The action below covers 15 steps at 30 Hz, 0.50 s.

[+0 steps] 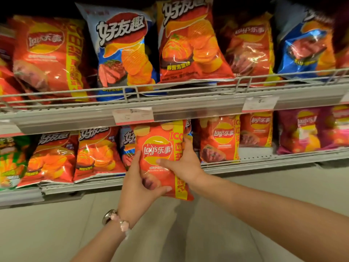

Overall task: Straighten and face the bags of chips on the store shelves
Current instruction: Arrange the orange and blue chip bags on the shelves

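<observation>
I hold a red Lay's bag (160,146) with a yellow side stripe upright in front of the lower shelf (264,163), its face toward me. My left hand (139,184) grips the bag's lower left edge, thumb across the bottom front. My right hand (184,165) holds its right side, thumb on the front, fingers behind. The bag's lower end hangs below the shelf edge. Behind it stands a partly hidden blue bag (127,146).
Rows of chip bags fill the upper shelf (170,104) behind a wire rail (132,91); a blue bag (122,52) there leans. Orange bags (98,154) stand left of my hands, red Lay's bags (219,140) and a purple one (306,129) right. Grey floor lies below.
</observation>
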### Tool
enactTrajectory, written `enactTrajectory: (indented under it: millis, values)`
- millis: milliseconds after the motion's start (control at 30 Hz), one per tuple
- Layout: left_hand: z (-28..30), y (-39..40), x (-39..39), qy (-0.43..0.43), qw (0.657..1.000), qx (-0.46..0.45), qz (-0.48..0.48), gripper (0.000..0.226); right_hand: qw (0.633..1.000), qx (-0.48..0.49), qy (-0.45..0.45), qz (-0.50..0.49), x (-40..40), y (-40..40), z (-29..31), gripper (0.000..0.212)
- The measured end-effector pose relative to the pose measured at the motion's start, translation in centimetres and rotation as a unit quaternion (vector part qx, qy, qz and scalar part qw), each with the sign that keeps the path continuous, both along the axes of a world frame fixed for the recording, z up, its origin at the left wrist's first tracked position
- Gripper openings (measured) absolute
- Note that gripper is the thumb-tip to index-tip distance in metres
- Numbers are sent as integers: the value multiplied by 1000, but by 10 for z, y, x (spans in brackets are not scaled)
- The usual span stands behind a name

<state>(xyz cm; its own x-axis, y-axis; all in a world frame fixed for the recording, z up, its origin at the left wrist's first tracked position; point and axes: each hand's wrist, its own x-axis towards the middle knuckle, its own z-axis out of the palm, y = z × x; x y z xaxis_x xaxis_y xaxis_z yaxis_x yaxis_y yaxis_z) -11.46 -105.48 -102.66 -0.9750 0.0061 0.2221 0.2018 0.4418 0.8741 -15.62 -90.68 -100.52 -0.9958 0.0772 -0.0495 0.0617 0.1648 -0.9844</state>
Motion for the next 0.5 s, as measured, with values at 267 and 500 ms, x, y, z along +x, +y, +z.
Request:
enactTrajectory:
  millis: [267,500]
  values:
    - [18,63,-17,25,993,-96,-62,90,997,34,43,-60,-1,102,10,92]
    - [83,126,-43,381,863,-331,1,44,991,63,83,-79,-5,197,12,90]
